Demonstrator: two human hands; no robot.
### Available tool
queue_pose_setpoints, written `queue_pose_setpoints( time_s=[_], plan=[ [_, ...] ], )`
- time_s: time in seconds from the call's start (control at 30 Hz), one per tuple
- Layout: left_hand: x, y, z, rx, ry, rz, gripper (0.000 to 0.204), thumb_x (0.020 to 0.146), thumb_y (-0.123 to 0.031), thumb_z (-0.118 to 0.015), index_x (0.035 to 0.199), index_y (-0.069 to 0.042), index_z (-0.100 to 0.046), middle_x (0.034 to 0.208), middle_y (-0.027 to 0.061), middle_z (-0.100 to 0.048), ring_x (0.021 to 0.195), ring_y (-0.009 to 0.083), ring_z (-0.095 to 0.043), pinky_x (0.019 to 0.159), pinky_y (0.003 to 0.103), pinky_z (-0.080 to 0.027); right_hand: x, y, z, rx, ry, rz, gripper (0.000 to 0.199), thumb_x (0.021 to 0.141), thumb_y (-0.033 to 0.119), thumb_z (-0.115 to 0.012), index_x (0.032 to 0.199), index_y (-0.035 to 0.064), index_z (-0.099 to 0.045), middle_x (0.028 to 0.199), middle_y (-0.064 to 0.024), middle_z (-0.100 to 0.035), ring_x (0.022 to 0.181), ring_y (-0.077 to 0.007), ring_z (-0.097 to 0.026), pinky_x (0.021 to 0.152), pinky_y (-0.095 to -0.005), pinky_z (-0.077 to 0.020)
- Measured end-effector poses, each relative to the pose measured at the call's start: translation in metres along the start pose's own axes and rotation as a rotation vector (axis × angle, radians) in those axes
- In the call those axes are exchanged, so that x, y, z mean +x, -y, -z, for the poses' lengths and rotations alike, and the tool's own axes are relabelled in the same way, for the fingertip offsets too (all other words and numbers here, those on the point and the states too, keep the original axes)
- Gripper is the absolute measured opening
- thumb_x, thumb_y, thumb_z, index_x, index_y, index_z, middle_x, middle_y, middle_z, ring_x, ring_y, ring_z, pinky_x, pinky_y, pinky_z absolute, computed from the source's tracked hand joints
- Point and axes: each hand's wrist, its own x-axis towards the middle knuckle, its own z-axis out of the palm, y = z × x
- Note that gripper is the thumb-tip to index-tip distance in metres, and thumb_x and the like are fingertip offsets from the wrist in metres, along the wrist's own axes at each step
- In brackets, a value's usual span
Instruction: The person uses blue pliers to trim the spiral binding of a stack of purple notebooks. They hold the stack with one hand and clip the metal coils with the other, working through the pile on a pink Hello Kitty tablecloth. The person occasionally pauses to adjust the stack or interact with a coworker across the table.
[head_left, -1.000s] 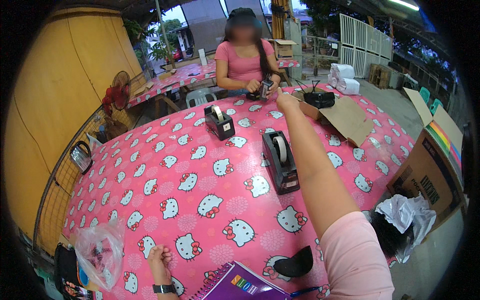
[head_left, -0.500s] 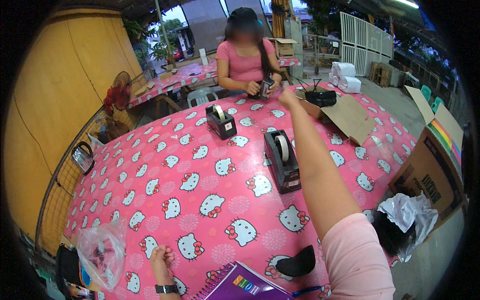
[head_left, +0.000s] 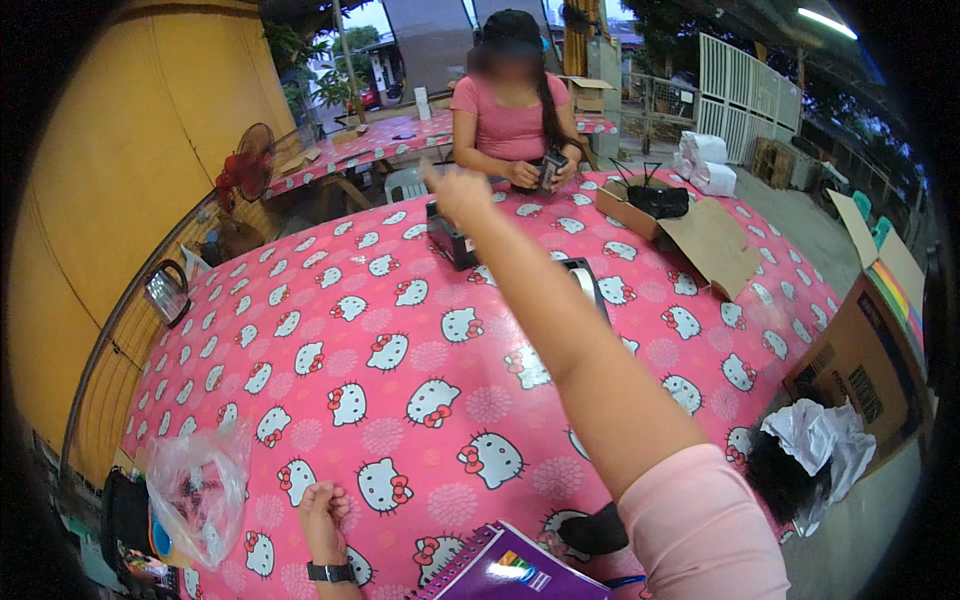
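My right hand (head_left: 462, 197) reaches far across the table in the air, index finger stretched out and the other fingers folded. It holds nothing visible. Just behind it in the picture is a black tape dispenser (head_left: 455, 246), partly covered by the hand. Another tape dispenser (head_left: 587, 283) shows only in part past my forearm. My left hand (head_left: 324, 507), with a dark watch on its wrist, rests on the tablecloth near the front edge, its fingers loosely curled and nothing seen in them. Close to its right lies a purple spiral notebook (head_left: 525, 570).
Across the pink table (head_left: 330, 330), a person (head_left: 512, 125) holds a small dark object. A cardboard tray (head_left: 630, 212) with black items sits at the far right. A plastic bag (head_left: 200, 495), black curved item (head_left: 592, 530), kettle (head_left: 168, 293) and large carton (head_left: 855, 370) are around.
My right hand has swung left, from beside the other person's hands to over the farther tape dispenser. My forearm now covers most of the nearer dispenser. My left hand stays put.
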Motion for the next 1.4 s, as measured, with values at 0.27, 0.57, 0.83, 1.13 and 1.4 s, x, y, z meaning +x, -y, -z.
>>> queue_pose_setpoints(
  time_s=[0.27, 0.57, 0.83, 1.13, 1.4],
  plan=[
    [0.004, 0.000, 0.004, -0.007, -0.013, -0.006, 0.006, 0.086, -0.011, -0.054, 0.084, -0.005, -0.055, 0.070, 0.0032, -0.058, 0.053, 0.0085, -0.054, 0.048, 0.019, -0.045, -0.106, 0.082, 0.008, 0.318, 0.749, 0.212, 0.036, 0.083, 0.016, -0.047, 0.118, 0.0170, -0.056, 0.095, -0.0121, -0.064, 0.082, -0.0306, -0.064, 0.066, -0.0431, -0.0512],
    [0.014, 0.012, -0.002, -0.061, 0.039, -0.027, 0.005, 0.083, -0.007, -0.053, 0.084, -0.003, -0.054, 0.068, 0.0039, -0.055, 0.051, 0.0088, -0.050, 0.046, 0.019, -0.043, -0.235, -0.027, 0.248, 0.963, 0.694, -0.016, 0.029, 0.084, 0.016, -0.057, 0.111, 0.0050, -0.058, 0.085, -0.0135, -0.063, 0.076, -0.0189, -0.062, 0.065, -0.0322, -0.0486],
    [0.019, 0.011, -0.004, -0.038, 0.020, -0.036, 0.005, 0.081, -0.008, -0.054, 0.083, -0.003, -0.053, 0.067, 0.0040, -0.054, 0.050, 0.0085, -0.049, 0.043, 0.019, -0.041, -0.374, -0.020, 0.319, 1.224, 0.472, -0.864, 0.025, 0.086, 0.009, -0.055, 0.111, 0.0043, -0.060, 0.074, 0.0026, -0.055, 0.063, -0.0050, -0.048, 0.056, -0.0219, -0.0409],
    [0.026, 0.020, -0.001, -0.017, 0.081, -0.070, 0.007, 0.083, -0.009, -0.053, 0.085, -0.002, -0.051, 0.067, 0.0046, -0.054, 0.049, 0.0101, -0.049, 0.042, 0.021, -0.040, -0.361, 0.007, 0.238, 1.423, 0.186, -0.993, 0.028, 0.084, 0.007, -0.054, 0.111, 0.0015, -0.056, 0.072, -0.0005, -0.056, 0.060, -0.0068, -0.050, 0.054, -0.0205, -0.0417],
    [0.020, 0.018, 0.002, 0.051, 0.037, -0.069, 0.006, 0.082, -0.008, -0.053, 0.085, -0.002, -0.053, 0.068, 0.0042, -0.055, 0.048, 0.0087, -0.048, 0.042, 0.020, -0.041, -0.374, -0.024, 0.249, 1.531, 0.185, -1.207, 0.019, 0.084, 0.011, -0.056, 0.100, 0.0027, -0.060, 0.072, -0.0017, -0.059, 0.061, -0.0076, -0.054, 0.056, -0.0205, -0.0437]
  ],
)
